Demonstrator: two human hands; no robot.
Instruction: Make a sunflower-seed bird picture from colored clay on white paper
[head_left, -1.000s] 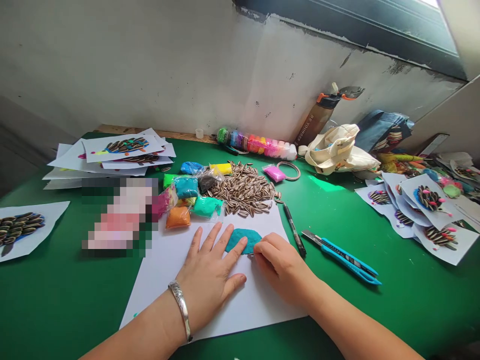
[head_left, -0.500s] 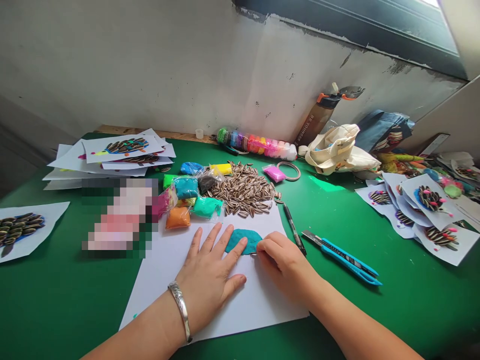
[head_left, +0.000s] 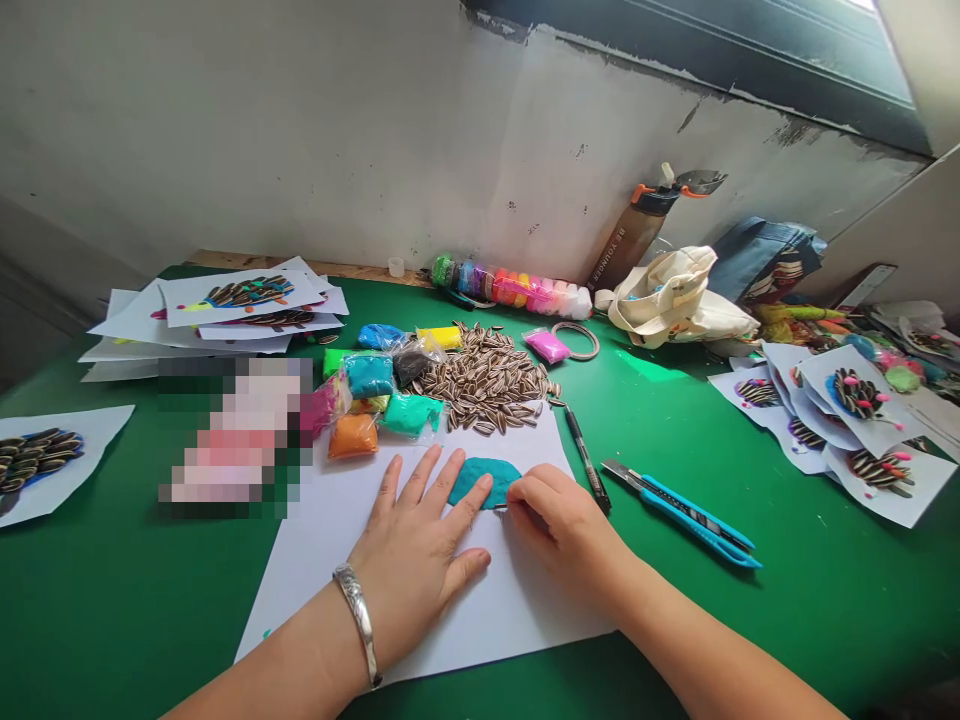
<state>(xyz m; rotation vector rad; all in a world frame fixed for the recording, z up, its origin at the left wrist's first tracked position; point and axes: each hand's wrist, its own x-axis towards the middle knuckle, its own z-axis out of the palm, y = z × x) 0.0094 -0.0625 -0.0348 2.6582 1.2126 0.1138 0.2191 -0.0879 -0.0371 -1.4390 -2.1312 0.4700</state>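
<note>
Pressing flat & splayed, left hand (head_left: 420, 560) pins white paper (head_left: 322, 560), touching teal clay patch (head_left: 484, 478) mid-frame; right hand (head_left: 559, 525) pinches sth small, maybe a seed (head_left: 501, 511), at its edge.

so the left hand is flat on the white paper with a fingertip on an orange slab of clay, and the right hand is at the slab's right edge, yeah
Not quite: the slab of clay is teal, not orange, as the head view shows. The rest holds: the left hand lies flat on the white paper with a fingertip on the slab, and the right hand is at its right edge.
</note>
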